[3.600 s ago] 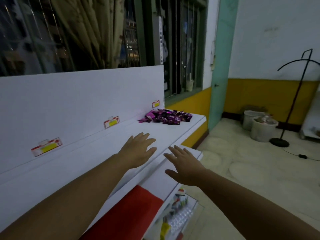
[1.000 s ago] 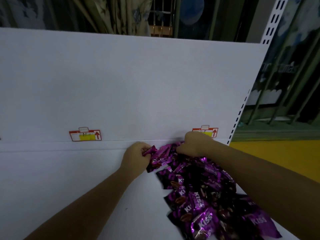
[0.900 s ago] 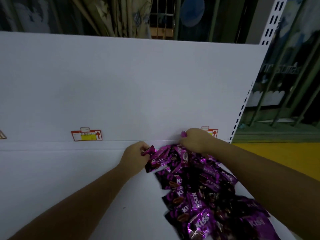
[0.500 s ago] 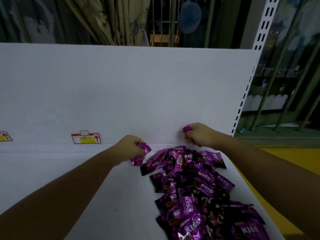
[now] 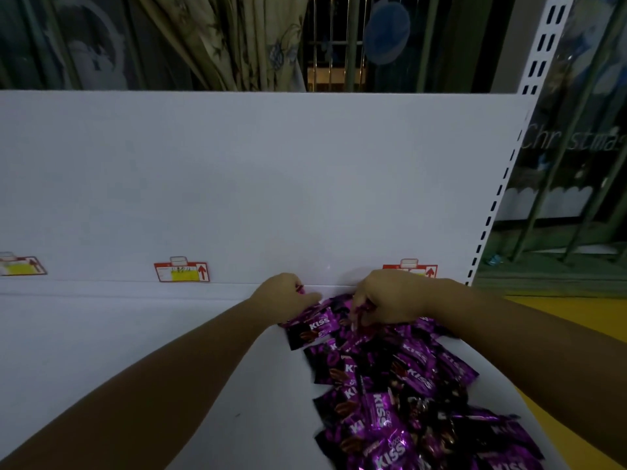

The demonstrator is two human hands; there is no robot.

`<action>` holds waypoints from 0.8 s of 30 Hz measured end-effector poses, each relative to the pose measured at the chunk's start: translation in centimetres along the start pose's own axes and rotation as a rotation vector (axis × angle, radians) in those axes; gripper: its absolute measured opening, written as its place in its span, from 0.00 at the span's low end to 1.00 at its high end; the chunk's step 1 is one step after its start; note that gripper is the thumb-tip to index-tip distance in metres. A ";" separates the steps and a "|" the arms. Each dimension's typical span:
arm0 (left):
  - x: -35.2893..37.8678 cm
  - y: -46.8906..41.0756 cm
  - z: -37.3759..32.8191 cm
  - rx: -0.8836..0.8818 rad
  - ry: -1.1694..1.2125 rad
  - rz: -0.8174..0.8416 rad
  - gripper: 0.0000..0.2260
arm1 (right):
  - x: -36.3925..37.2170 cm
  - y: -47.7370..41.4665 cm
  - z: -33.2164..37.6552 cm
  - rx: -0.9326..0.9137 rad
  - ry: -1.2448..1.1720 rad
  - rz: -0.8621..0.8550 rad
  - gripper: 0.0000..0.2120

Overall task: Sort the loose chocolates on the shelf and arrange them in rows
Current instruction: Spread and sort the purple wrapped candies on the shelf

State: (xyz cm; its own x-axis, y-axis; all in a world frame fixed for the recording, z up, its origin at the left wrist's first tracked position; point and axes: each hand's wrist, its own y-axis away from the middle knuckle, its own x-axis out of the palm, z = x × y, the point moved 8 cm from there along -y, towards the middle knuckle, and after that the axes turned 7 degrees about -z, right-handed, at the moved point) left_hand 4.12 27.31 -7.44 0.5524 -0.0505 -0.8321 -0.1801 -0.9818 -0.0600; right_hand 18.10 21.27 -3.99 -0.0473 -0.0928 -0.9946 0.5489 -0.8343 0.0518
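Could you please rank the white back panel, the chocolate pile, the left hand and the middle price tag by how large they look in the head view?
Largest to smallest:
1. white back panel
2. chocolate pile, cut off by the frame's lower edge
3. left hand
4. middle price tag

Glossy purple foil wrappers cover the chocolates (image 5: 390, 385); the white shelf (image 5: 135, 351) looks smooth and matt; the curtain (image 5: 220, 42) is patterned cloth.

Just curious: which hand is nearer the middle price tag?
Left. The left hand is right of the middle price tag; the right hand farther right, on the chocolates.
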 end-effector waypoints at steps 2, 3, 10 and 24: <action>-0.2 -0.1 -0.3 0.049 -0.155 -0.054 0.20 | -1.2 -0.2 -0.1 -0.001 -0.013 -0.129 0.07; -0.3 -0.2 -0.3 0.070 -0.202 -0.072 0.20 | -2.1 -0.2 -0.3 0.011 -0.028 -0.209 0.07; -0.2 -0.5 0.3 0.160 -0.343 0.003 0.25 | -3.9 0.9 -4.7 0.361 -0.466 -0.292 0.06; 0.3 -0.7 1.3 0.115 -0.267 0.178 0.08 | -2.7 1.7 -5.2 0.419 -0.546 -0.289 0.14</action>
State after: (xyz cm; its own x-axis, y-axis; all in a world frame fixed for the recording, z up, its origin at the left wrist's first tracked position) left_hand 3.36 28.25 -8.39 0.2745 -0.1543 -0.9491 -0.3532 -0.9342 0.0498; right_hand 23.47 22.93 -1.70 -0.6091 -0.0040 -0.7931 0.0928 -0.9935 -0.0663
